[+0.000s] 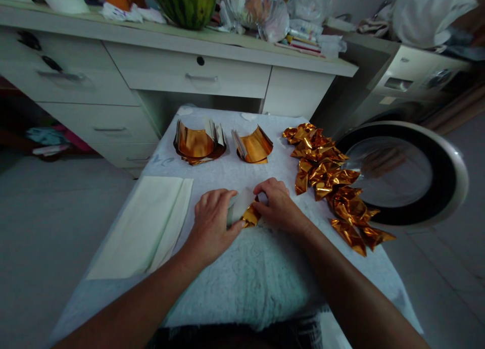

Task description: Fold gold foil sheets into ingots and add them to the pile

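Between my hands is a small piece of white paper (241, 204) with gold foil (251, 215) showing at its right side. My left hand (214, 222) grips its left side with the thumb below. On the right edge, my right hand (278, 206) pinches with thumb and fingers. Two stacks of curved gold foil sheets, one at the left (195, 143) and a smaller one (254, 145), lie beyond the hands. Several twisted gold foil pieces (326, 175) form a row at the right. Folded pale sheets (132, 228) lie to the left.
The cloth-covered table (242, 288) stands before a white drawer cabinet (189, 71). On the cabinet top are a watermelon (185, 3), a glass bowl (252, 8) and plastic bags. A washing machine's open round door (450, 177) is close to the table's right edge.
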Demonstrator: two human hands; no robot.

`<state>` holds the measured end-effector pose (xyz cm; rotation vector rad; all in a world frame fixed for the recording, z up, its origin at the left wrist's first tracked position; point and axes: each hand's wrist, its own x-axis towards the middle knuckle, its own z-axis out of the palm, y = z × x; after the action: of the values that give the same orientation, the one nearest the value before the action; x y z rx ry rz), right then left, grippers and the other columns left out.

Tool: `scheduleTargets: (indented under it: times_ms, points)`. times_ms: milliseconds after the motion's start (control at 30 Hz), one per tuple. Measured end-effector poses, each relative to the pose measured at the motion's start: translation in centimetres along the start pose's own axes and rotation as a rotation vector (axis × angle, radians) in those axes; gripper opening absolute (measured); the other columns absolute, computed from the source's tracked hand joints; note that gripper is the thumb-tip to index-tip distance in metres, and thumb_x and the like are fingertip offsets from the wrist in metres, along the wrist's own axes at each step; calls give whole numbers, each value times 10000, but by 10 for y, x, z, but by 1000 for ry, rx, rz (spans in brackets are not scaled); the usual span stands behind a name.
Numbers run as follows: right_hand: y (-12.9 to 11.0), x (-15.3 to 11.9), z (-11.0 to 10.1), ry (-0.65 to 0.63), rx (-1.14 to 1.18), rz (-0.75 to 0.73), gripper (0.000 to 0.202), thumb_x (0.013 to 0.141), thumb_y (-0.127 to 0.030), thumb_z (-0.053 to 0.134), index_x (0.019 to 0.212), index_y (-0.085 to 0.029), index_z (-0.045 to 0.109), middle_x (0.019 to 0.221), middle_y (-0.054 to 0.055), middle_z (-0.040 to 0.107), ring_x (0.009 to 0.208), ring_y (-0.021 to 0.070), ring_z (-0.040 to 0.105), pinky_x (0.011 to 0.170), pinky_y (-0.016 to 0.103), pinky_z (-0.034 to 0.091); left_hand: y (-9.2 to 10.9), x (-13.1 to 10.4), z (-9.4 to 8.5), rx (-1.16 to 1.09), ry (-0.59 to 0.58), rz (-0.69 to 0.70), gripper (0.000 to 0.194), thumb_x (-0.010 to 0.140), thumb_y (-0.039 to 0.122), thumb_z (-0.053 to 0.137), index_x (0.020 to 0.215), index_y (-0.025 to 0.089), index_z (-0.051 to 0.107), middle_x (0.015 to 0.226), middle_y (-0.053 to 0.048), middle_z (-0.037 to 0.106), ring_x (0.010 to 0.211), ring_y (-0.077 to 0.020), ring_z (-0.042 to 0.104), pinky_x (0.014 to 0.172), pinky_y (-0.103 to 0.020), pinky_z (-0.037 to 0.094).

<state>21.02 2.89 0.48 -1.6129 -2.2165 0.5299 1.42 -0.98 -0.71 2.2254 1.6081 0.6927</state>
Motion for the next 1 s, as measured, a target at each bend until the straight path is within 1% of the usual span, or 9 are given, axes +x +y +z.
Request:
scheduleTargets:
  times_ms: [133,300,367,500,667,733,800,867,1000]
  points:
    - [-1,-1,2,-3,63,-13,174,785,-173,671,946,-186,607,997,67,603,951,235,502,864,390,397,0,0,1,7,2,23,553,775,223,665,1281,217,444,1275,-101,543,1190,-307,455,1014,-502,373]
    - [-3,-1,3,3,88,-2,381,767,-138,658,1136,-166,570,1039,81,624,966,238,532,891,392,398,-1,0,3,8,-14,32,562,781,223,662,1292,213,431,1282,-107,559,1201,-313,459,1018,-512,371]
    - [-6,-1,1,-21,64,20,408,771,-146,651,1170,-155,570,1020,84,622,956,240,533,897,395,397,-1,0,3,3,-20,34,567,782,219,661,1298,219,426,1289,-102,562,1205,-309,462,1021,-505,370]
    - [-9,1,-1,-69,9,63,333,762,-186,660,1089,-147,615,989,87,601,945,243,517,887,391,395,-1,-1,3,5,-21,40,574,787,221,656,1312,200,423,1299,-113,569,1206,-311,464,1016,-506,370]
    - [-6,-1,0,-33,13,72,211,725,-193,680,925,-171,619,1007,88,568,969,245,491,864,374,393,-3,-1,3,-7,-18,45,591,780,220,666,1319,196,428,1296,-119,578,1202,-316,473,1006,-507,379]
    - [-4,-2,0,-17,60,57,246,721,-177,675,956,-172,600,1005,76,583,957,232,498,862,362,395,-3,-2,3,-16,-13,49,594,775,221,671,1318,202,430,1294,-115,579,1204,-316,476,1010,-509,376]
    - [-3,-2,0,-17,105,59,315,738,-146,641,1046,-170,578,989,60,604,933,215,511,856,348,396,-4,-1,4,-24,-9,48,597,771,217,674,1316,209,431,1290,-110,581,1203,-315,477,1015,-511,372]
    - [-3,-2,0,-23,83,76,336,762,-113,585,1094,-161,574,986,64,610,922,211,515,858,345,392,-3,-1,4,-26,-6,45,596,767,210,674,1313,210,434,1285,-110,583,1199,-315,478,1013,-512,373]
    - [-6,-2,2,-20,-76,112,224,782,-134,553,992,-155,628,1007,107,586,952,242,493,862,366,372,-3,-1,5,-27,-3,49,592,764,208,674,1308,216,439,1284,-109,584,1198,-316,483,1009,-511,374]
